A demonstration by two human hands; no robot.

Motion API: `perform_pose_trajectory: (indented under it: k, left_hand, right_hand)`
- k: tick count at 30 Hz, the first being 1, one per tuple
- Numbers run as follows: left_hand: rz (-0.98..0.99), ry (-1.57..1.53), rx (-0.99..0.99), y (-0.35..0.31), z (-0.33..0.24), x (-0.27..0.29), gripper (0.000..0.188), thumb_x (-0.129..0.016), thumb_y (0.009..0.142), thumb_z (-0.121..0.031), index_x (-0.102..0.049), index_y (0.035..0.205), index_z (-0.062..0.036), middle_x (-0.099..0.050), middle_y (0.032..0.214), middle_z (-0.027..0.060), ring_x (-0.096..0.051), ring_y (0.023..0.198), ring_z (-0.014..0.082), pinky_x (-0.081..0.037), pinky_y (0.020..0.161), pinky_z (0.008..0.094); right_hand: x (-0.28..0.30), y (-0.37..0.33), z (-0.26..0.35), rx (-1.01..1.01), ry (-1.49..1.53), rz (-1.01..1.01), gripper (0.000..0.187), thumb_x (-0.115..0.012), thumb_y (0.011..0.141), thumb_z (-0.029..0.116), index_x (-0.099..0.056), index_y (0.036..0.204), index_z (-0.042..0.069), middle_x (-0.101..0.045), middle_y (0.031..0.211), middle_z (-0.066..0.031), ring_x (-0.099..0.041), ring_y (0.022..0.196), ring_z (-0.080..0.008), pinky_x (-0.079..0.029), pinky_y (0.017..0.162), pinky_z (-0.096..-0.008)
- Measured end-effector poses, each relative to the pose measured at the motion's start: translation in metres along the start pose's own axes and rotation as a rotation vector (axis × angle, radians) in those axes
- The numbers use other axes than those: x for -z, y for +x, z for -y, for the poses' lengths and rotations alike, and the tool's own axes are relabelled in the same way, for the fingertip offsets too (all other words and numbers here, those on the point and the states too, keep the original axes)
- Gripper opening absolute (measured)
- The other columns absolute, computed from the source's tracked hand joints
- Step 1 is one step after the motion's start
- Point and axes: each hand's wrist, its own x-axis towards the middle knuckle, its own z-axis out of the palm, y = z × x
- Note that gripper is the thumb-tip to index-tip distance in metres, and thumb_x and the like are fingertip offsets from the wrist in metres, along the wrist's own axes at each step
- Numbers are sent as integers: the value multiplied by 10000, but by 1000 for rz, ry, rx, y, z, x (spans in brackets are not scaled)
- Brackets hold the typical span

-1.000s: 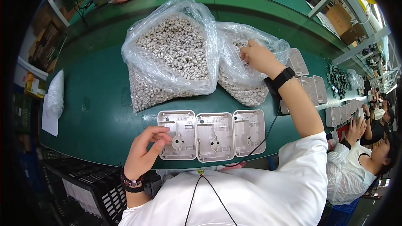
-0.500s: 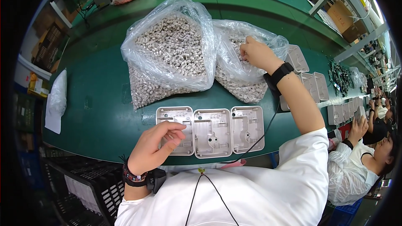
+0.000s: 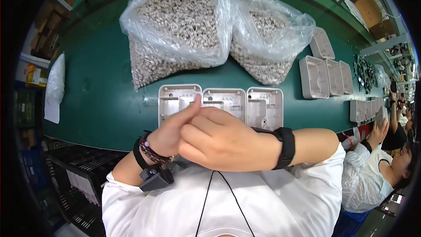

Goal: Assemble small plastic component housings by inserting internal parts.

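My right hand [image 3: 223, 139] is in front of my chest, its fingers curled and laid against my left hand [image 3: 165, 136]. Whatever those curled fingers hold is hidden. The left thumb points up, while the right hand covers the other left fingers. Just beyond both hands, three pale grey plastic housings lie side by side, open side up: a left housing [image 3: 173, 103], a middle housing [image 3: 232, 101] and a right housing [image 3: 267, 105]. My hands partly cover them. Behind stand two clear plastic bags, a larger left bag [image 3: 131, 19] and a right bag [image 3: 302, 26], filled with small light-grey plastic parts [image 3: 180, 13].
More grey housings [image 3: 315, 79] stand at the right, near a pile of dark parts [image 3: 365, 72]. A white packet [image 3: 55, 81] lies at the green table's left end. Below it is a black crate [image 3: 83, 184]. A co-worker [image 3: 366, 180] sits at the right.
My right hand has left the right bag and come back to my left hand. The whole view has shifted, so the bags and housings appear higher.
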Motion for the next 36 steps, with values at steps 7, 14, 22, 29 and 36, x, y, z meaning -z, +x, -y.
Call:
perform_pose_trajectory:
  k: [7, 14, 22, 29, 36]
  left_hand:
    - [-165, -269, 32, 0, 26, -5, 288, -359, 953, -317, -516, 1025, -87, -567, 923, -2, -547, 852, 112, -439, 747, 261]
    - [-205, -170, -40, 9, 30, -7, 209, -410, 937, -273, -554, 902, -126, -581, 841, -31, -562, 747, 92, -446, 645, 250]
    - [-78, 854, -340, 1, 0, -22, 241, -399, 943, -261, -513, 860, -65, -549, 741, 27, -539, 650, 129, -398, 565, 283]
    - [159, 1397, -572, 25, -1, -32, 267, -407, 941, -258, -495, 840, -28, -501, 647, 87, -501, 565, 186, -379, 526, 298]
    - [83, 688, 95, 42, 1, -48, 235, -442, 922, -241, -505, 827, -35, -536, 645, 95, -560, 609, 249, -405, 527, 354]
  right_hand:
    - [-27, -25, 6, -30, 14, 26, 165, -546, 620, 154, -432, 719, 87, -420, 706, -43, -471, 665, -174, -384, 621, -287]
    - [-22, -34, 3, -121, 107, -70, 156, -563, 619, 141, -493, 742, 76, -486, 754, -37, -511, 726, -187, -394, 719, -311]
    - [28, -55, -16, -518, 490, -82, 159, -631, 712, 15, -559, 852, 37, -549, 829, -62, -545, 735, -236, -439, 656, -314]
    - [41, -80, -29, -708, 863, -11, 212, -651, 723, -23, -570, 913, 26, -581, 829, -91, -556, 715, -236, -449, 605, -294]
    - [39, -108, -38, -447, 534, -137, 218, -681, 680, 25, -595, 880, 28, -601, 855, -92, -566, 711, -223, -456, 593, -285]
